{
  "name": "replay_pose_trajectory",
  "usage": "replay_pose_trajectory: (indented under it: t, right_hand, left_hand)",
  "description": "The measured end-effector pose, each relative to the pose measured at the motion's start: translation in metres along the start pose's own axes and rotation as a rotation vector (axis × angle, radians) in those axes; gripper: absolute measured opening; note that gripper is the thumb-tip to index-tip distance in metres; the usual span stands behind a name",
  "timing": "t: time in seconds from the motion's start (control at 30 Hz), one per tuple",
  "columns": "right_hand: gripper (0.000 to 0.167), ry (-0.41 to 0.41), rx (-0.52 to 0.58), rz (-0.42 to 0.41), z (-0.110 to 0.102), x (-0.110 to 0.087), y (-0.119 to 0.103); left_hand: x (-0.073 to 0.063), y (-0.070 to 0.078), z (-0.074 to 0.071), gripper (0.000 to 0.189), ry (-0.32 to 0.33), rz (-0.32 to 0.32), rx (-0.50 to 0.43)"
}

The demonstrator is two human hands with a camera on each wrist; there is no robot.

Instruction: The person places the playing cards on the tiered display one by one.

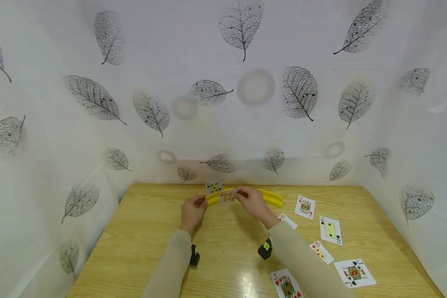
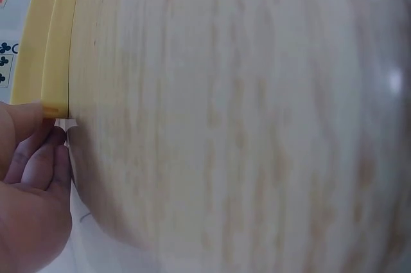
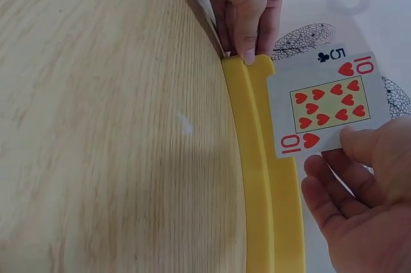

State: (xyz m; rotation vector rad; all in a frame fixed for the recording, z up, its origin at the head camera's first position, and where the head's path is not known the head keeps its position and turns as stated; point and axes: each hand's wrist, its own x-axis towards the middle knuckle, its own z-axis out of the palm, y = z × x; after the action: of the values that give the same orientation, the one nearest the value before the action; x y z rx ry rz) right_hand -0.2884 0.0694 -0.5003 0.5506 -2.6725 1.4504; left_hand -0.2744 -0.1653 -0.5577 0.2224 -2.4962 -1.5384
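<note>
A curved yellow card holder [image 1: 271, 198] lies near the back edge of the table. My left hand [image 1: 192, 212] pinches its left end, the thumb [image 2: 22, 121] on top and the fingers curled below. A clubs card [image 1: 213, 187] stands in the holder close to that end. With thumb and fingertips, my right hand [image 1: 251, 202] holds a ten of hearts [image 3: 331, 105] by one edge. The ten faces me, overlapping the holder and most of the clubs card in the right wrist view.
On the right of the table [image 1: 141, 248] lie a jack of diamonds [image 1: 305, 207], a two of spades [image 1: 330, 230], a ten of diamonds [image 1: 321, 252], a jack of spades [image 1: 354, 273] and a jack of hearts [image 1: 287, 284]. My right forearm partly covers another red card [image 1: 288, 220]. Leaf-patterned sheeting surrounds the table.
</note>
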Motion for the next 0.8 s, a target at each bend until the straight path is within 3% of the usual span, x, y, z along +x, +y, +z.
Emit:
replay_pose_trajectory:
  t: [0.5, 0.8]
  right_hand:
    - [0.022, 0.01, 0.001, -0.063, 0.02, 0.019, 0.006]
    - [0.02, 0.029, -0.031, -0.038, 0.028, 0.025, 0.007]
  left_hand:
    - [0.002, 0.0, -0.002, 0.022, -0.012, 0.003, 0.006]
    - [0.0, 0.0, -0.004, 0.023, -0.019, -0.011, 0.0]
